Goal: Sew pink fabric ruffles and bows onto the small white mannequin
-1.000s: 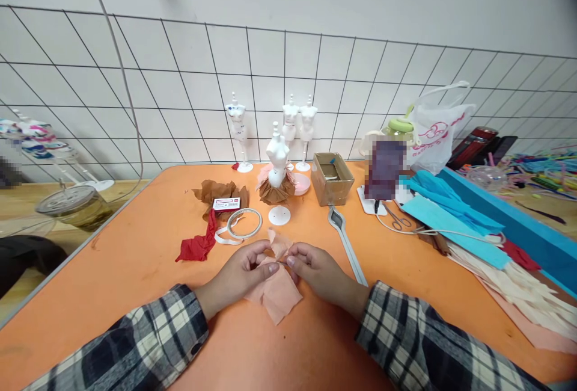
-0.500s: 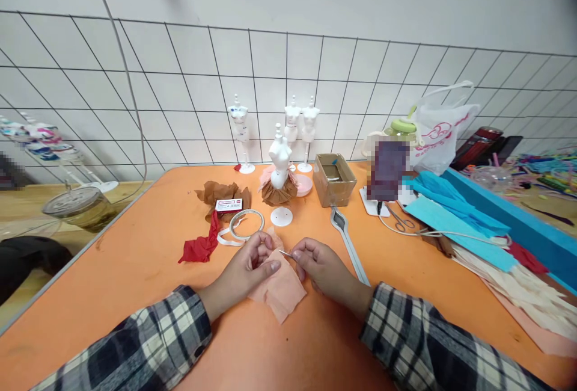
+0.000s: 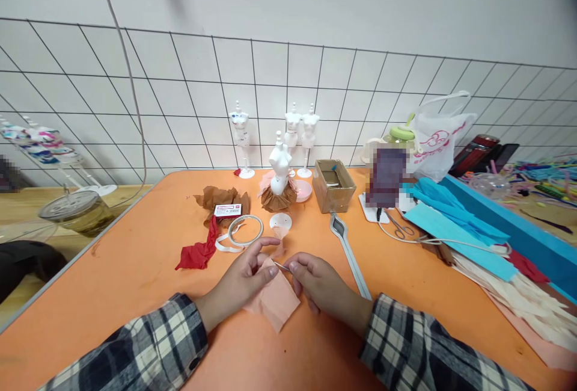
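Observation:
Peach crepe paper is pinched between the thumb and fingers of my left hand, its lower corner hanging toward me. My right hand grips a thin, pointed metal tool, perhaps a needle or tweezer tip, which meets the paper's upper edge by my left thumb. Its far end is hidden by my right fingers. Beyond my hands stands a small white dress form with a ruffled brown paper skirt round its lower part. A tape roll lies just past my left hand.
Red paper and crumpled brown paper under a small box lie left. A cardboard box, grey tweezers, a phone, scissors and blue paper sit right. More dress forms stand behind.
The view has tilted slightly upward. My left index finger has straightened and lifted off, and the metal tool has shifted a little left along the paper's edge.

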Demonstrator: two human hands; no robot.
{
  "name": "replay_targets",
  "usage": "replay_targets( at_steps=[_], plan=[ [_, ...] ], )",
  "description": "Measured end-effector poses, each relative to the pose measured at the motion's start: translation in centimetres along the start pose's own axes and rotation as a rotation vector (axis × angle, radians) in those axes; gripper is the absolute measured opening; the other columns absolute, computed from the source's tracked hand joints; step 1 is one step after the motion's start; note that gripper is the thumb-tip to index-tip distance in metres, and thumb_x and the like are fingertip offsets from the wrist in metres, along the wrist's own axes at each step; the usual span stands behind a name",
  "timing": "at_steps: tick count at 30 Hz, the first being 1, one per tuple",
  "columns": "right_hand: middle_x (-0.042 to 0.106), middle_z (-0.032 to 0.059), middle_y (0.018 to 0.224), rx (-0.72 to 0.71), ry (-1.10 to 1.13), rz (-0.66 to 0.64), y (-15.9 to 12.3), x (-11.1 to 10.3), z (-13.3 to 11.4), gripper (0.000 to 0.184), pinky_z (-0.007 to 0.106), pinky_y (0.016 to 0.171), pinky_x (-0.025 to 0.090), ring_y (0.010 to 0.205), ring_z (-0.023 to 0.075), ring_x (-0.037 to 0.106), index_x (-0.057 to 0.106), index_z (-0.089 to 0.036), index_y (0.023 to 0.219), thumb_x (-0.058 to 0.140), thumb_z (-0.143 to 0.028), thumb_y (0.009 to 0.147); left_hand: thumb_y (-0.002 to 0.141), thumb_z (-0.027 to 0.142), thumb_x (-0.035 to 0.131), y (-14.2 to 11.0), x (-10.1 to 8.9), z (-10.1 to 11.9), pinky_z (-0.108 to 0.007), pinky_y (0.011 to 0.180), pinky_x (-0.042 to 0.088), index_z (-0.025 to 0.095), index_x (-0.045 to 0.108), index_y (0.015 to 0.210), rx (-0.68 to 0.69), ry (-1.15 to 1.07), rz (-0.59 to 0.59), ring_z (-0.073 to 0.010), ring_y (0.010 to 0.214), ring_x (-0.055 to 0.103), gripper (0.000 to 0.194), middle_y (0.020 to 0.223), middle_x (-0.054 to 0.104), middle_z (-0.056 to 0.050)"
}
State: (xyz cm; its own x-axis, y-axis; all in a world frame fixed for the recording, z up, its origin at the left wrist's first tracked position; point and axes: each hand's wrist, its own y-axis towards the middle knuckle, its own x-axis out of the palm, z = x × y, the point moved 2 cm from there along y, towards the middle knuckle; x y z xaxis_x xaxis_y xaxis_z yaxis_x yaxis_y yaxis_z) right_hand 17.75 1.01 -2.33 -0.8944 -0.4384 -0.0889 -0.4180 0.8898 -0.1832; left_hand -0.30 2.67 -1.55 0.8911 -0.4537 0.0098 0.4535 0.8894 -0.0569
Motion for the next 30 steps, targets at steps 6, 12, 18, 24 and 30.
replay_targets(
  at_steps=[6,12,18,24,30],
  plan=[
    [0.054,-0.0059,0.068,0.002,-0.045,-0.011,0.0,0.1,0.3,0.032,0.016,0.028,0.031,0.029,0.0036,0.042,0.052,-0.019,0.093,0.038,-0.048,0.093,0.086,0.04,0.061,-0.1,0.2,0.0,-0.02,0.054,0.033,0.021,0.042,0.124,0.037,0.069,-0.028,-0.0099,0.057,0.041,0.047,0.064,0.044,0.007],
    [0.054,-0.0064,0.066,-0.007,-0.032,-0.02,-0.1,0.1,0.0,0.032,0.016,0.028,0.031,0.03,0.0041,0.042,0.049,-0.02,0.094,0.036,-0.05,0.094,0.086,0.04,0.06,-0.2,0.5,0.2,-0.021,0.054,0.032,0.022,0.024,0.144,0.021,0.071,-0.039,-0.0094,0.055,0.039,0.07,0.064,0.042,0.008],
    [0.052,-0.0076,0.063,-0.014,0.056,-0.028,0.2,0.5,0.0,0.032,0.017,0.028,0.036,0.031,0.0064,0.046,0.046,-0.021,0.092,0.04,-0.052,0.092,0.086,0.041,0.061,-0.2,0.7,0.2,-0.022,0.055,0.032,0.021,0.013,0.149,0.031,0.052,-0.041,-0.0089,0.055,0.041,0.081,0.065,0.046,0.007],
    [0.046,-0.0115,0.051,-0.036,0.132,-0.002,0.4,1.0,0.0,0.036,0.017,0.026,0.032,0.028,0.0077,0.041,0.04,-0.023,0.09,0.043,-0.058,0.089,0.087,0.04,0.06,-0.3,1.0,0.3,-0.021,0.053,0.029,0.021,0.003,0.151,0.04,0.087,-0.036,-0.0077,0.053,0.038,0.088,0.064,0.046,0.008],
    [0.047,-0.0118,0.052,-0.025,0.152,0.066,0.6,1.2,-0.3,0.031,0.014,0.031,0.026,0.032,0.0045,0.032,0.035,-0.023,0.086,0.051,-0.049,0.087,0.087,0.04,0.059,-0.2,1.1,0.4,-0.021,0.054,0.03,0.02,-0.001,0.152,0.043,0.099,-0.047,-0.0091,0.055,0.044,0.09,0.066,0.049,0.006]
  ],
)
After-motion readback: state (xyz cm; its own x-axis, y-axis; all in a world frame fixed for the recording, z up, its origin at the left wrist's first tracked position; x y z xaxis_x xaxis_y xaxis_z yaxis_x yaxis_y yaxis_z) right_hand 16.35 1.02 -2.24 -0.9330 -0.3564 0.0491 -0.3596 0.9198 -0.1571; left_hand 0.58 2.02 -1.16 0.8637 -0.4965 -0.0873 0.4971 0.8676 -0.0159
